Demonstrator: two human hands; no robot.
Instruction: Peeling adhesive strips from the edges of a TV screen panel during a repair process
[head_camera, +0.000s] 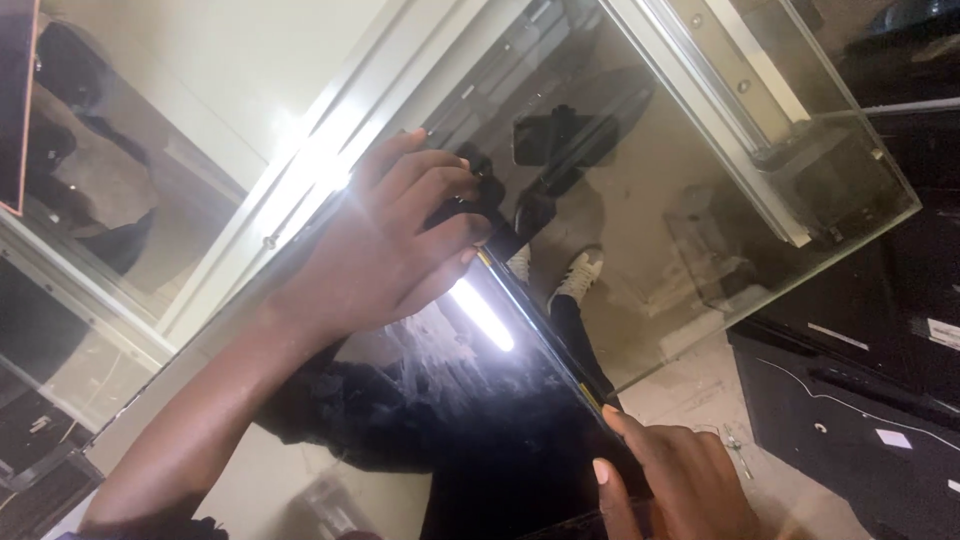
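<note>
A dark, glossy flat panel (500, 420) lies tilted on a glass tabletop (700, 230). A thin yellowish strip runs along the panel's right edge, and a bright light bar is reflected in its surface. My left hand (390, 245) rests on the panel's upper corner, its fingers curled over the top edge. At the bottom right, my right hand (680, 485) grips the lower end of that right edge, with its fingertips on the rim. Part of the panel's lower area is hidden under my left forearm.
A metal rail (720, 120) crosses the glass top diagonally. Through the glass I see white sneakers (580, 275) and a dusty floor. Black flat panels (860, 400) lie on the floor at the right. A glass-and-metal frame (120, 280) stands at the left.
</note>
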